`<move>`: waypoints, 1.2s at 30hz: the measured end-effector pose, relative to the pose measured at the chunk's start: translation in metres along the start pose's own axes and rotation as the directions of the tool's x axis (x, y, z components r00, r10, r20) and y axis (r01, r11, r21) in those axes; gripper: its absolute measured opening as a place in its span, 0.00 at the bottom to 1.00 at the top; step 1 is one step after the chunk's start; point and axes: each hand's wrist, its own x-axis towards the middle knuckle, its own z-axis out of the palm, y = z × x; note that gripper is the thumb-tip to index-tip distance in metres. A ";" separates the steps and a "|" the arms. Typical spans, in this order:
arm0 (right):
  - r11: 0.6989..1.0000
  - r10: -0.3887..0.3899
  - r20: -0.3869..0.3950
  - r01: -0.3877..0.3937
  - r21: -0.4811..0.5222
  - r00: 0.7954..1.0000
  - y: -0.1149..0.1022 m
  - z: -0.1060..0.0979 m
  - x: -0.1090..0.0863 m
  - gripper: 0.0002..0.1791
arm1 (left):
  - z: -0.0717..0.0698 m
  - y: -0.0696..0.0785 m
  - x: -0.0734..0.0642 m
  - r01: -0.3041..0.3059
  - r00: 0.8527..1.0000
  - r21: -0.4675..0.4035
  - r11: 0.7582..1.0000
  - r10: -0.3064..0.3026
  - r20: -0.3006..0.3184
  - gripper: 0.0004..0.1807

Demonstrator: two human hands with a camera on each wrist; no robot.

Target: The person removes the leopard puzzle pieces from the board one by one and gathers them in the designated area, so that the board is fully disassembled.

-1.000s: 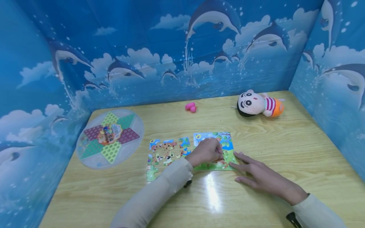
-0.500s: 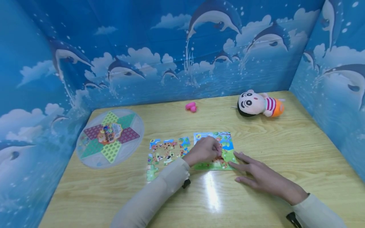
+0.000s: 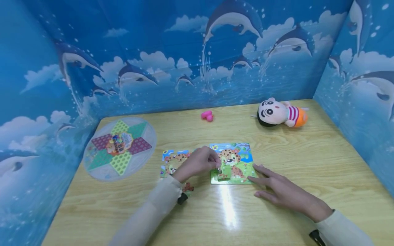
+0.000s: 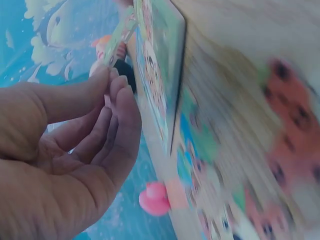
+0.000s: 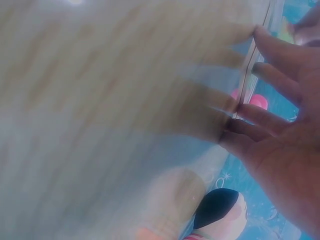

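Note:
The left hand (image 3: 199, 162) pinches a mostly green jigsaw piece (image 3: 225, 172) between thumb and fingertips, over the lower left of the puzzle board (image 3: 246, 167). In the left wrist view the pale green piece (image 4: 122, 32) juts from the fingertips, above the board (image 4: 167, 55). The board pictures a spotted leopard cub on grass. The right hand (image 3: 278, 188) has its fingers spread and relaxed, with fingertips at the board's right edge. Loose jigsaw pieces (image 3: 175, 158) lie left of the board, partly hidden by the left hand and sleeve.
A round Chinese checkers board (image 3: 147, 128) lies at the left of the wooden table (image 3: 264, 222). A small pink toy (image 3: 207, 115) sits at the back, and a plush doll (image 3: 281, 113) lies at the back right. Dolphin-printed cloth (image 3: 172, 44) surrounds the table's back and sides.
The left hand has moved left from the board's middle to its lower left, and a green piece now shows in its pinch. The cub's face is uncovered. The right hand stays put.

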 end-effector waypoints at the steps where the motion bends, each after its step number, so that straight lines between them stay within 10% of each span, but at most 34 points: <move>1: 1.000 0.003 0.007 -0.003 0.000 1.000 0.000 0.000 0.000 0.27 | -0.002 -0.003 -0.004 0.001 1.000 0.004 1.000 -0.001 -0.004 0.06; 22: 0.998 0.068 0.055 -0.069 0.014 0.996 0.000 -0.002 -0.002 0.28 | -0.015 -0.037 -0.046 0.051 0.998 0.086 0.995 -0.053 0.026 0.06; 36: 0.998 0.059 0.049 -0.060 0.017 0.997 0.000 0.000 0.001 0.27 | -0.018 -0.035 -0.057 0.078 0.993 0.166 0.983 -0.061 -0.105 0.07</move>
